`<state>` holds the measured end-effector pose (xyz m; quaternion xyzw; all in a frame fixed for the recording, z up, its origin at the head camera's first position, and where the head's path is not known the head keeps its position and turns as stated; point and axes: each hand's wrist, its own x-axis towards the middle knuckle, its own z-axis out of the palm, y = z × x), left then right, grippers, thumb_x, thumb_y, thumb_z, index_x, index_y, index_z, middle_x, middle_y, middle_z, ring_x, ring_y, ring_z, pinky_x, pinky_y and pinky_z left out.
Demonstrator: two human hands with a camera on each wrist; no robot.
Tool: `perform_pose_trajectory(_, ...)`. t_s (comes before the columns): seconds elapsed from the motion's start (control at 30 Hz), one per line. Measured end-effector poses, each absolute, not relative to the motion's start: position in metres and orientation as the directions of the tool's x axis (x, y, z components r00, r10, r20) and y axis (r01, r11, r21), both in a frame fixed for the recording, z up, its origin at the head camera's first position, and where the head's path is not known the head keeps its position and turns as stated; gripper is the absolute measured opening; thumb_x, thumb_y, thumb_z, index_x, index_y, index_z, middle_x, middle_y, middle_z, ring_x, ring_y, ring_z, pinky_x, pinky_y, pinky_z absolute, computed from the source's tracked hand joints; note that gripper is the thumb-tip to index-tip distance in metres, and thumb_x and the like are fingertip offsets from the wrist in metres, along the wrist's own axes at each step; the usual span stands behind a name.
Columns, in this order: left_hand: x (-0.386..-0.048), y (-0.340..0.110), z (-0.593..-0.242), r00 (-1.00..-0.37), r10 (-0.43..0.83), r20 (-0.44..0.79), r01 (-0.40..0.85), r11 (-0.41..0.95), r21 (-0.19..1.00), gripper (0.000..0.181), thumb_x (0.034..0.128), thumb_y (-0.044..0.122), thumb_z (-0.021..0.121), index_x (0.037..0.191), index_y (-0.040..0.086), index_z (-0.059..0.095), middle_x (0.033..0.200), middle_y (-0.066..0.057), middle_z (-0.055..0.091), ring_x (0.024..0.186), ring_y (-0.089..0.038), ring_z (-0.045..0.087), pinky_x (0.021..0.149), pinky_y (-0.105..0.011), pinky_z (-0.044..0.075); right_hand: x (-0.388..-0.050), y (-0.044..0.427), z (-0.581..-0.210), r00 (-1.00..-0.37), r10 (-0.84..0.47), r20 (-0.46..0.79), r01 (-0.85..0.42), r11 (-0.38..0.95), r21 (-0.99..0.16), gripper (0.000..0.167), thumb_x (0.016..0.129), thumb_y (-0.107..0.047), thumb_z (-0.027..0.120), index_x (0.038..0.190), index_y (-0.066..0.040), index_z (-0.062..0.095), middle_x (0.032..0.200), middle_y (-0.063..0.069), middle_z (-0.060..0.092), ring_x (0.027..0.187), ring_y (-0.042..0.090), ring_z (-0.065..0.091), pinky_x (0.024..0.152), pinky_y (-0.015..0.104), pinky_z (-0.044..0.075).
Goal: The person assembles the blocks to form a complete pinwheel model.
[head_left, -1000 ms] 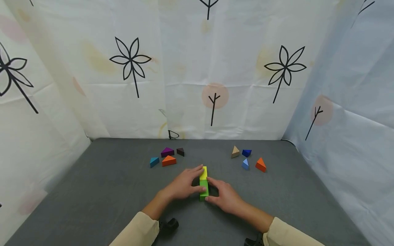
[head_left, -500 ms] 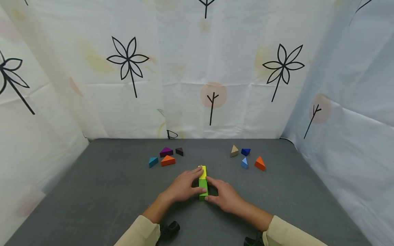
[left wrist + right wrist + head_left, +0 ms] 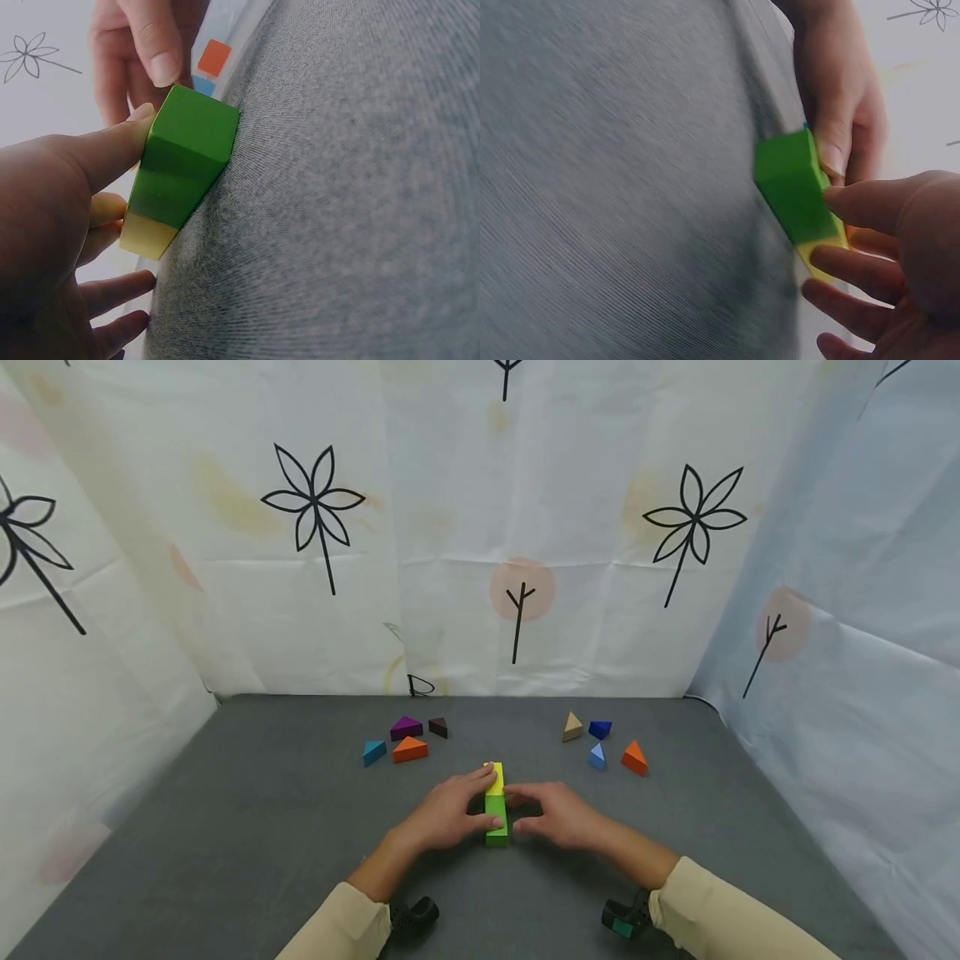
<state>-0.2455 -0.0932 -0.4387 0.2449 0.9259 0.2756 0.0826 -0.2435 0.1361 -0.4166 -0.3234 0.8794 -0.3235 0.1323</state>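
Note:
A green block (image 3: 497, 815) and a yellow block (image 3: 495, 779) lie end to end on the grey table, yellow on the far side. In the head view my left hand (image 3: 450, 811) rests against their left side, thumb on the green block and fingertips on the yellow one. Its fingers look fairly straight in the left wrist view. Across from it, my right hand (image 3: 562, 815) has its thumb and fingers spread; in the head view the thumb stands apart from the green block. Whether its fingertips touch the yellow block I cannot tell.
Behind the hands to the left lie purple (image 3: 406, 728), dark brown (image 3: 438, 727), teal (image 3: 374, 752) and orange (image 3: 410, 750) triangular blocks. To the right are tan (image 3: 572, 728), dark blue (image 3: 600, 729), light blue (image 3: 597, 757) and red-orange (image 3: 634, 759) ones. Patterned cloth (image 3: 450, 527) hangs behind.
My right hand has shifted a little to the right, and its thumb has come away from the green block. The left hand and both blocks stay put.

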Motion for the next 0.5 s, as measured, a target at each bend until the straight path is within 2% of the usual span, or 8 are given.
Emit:
perform_pose_trajectory(0.23, -0.246, -0.091, -0.438, -0.872, 0.489, -0.035, 0.397, 0.747, 0.533, 0.076, 0.0886, 0.054, 0.064, 0.151, 0.019, 0.039, 0.157, 0.004, 0.030, 0.138, -0.028, 0.035, 0.109, -0.057, 0.027, -0.254, 0.145, -0.403, -0.776, -0.630, -0.013, -0.500, 0.628, -0.596, 0.035, 0.093, -0.013, 0.068, 0.125, -0.003, 0.062, 0.108, 0.006, 0.069, 0.101, 0.023, 0.063, 0.086, 0.045, 0.051)
perform_pose_trajectory(0.5, -0.245, -0.091, -0.437, -0.876, 0.481, -0.037, 0.388, 0.748, 0.538, 0.076, 0.0885, 0.053, 0.065, 0.151, 0.018, 0.039, 0.157, 0.003, 0.030, 0.139, -0.028, 0.035, 0.109, -0.057, 0.027, -0.263, 0.155, -0.390, -0.801, -0.598, 0.036, -0.534, 0.686, -0.493, 0.029, 0.092, -0.013, 0.068, 0.120, -0.004, 0.065, 0.101, 0.003, 0.069, 0.093, 0.019, 0.064, 0.079, 0.038, 0.053)
